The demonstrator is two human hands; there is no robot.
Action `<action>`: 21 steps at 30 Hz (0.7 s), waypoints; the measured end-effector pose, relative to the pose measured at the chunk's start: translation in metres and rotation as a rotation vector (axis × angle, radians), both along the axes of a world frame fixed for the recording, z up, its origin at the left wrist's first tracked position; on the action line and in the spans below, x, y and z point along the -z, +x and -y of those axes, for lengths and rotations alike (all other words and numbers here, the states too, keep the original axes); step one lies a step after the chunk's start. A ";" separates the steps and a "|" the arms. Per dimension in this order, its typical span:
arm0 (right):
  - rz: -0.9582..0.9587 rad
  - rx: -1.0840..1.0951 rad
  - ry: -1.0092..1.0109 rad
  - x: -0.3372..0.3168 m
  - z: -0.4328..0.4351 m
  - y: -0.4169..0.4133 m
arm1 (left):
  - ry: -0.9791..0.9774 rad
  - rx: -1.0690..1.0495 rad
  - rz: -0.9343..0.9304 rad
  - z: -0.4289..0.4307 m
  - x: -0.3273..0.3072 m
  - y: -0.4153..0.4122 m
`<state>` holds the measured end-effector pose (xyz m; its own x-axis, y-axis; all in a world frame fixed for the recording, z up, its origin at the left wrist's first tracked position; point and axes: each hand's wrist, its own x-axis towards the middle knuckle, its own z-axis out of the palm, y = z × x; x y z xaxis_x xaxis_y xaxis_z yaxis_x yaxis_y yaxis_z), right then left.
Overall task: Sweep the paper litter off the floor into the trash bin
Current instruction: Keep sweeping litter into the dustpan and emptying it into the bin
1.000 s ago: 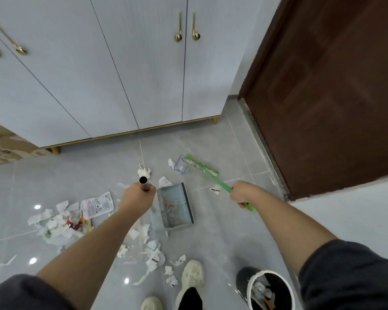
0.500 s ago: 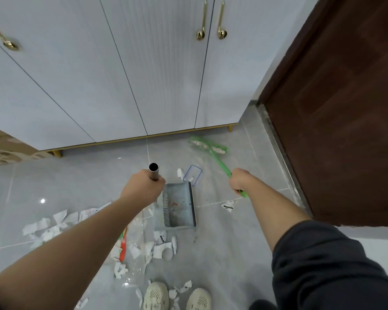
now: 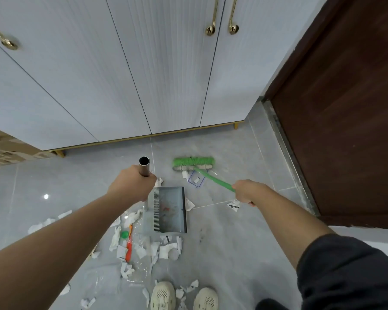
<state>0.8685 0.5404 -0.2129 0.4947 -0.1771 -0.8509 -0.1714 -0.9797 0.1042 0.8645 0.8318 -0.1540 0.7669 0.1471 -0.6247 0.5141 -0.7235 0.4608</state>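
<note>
L hand (image 3: 132, 184) fingers curl round dustpan (image 3: 169, 209) pole, pan flat on floor (image 3: 233, 253) to catch; R hand (image 3: 248, 192) fingers wrap broom (image 3: 194, 162) handle, head beyond pan, prob. to drag scraps in; paper litter (image 3: 164, 249) by shoes (image 3: 162, 296); bin unseen.

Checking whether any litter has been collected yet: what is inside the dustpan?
The dustpan looks nearly empty: only small orange-red flecks on its grey tray, nothing else. The left hand covers its rear corner by the handle.
</note>
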 end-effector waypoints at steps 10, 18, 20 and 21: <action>-0.106 -0.073 -0.187 -0.050 0.068 -0.052 | 0.047 0.046 0.006 0.003 -0.013 -0.018; -0.081 0.210 0.027 -0.072 0.123 -0.068 | 0.070 0.072 0.045 0.036 -0.008 -0.038; -0.014 0.293 0.067 -0.075 0.132 -0.057 | 0.084 0.091 0.070 0.048 -0.008 -0.039; 0.012 0.320 0.063 -0.072 0.135 -0.049 | 0.089 0.102 0.083 0.055 -0.007 -0.039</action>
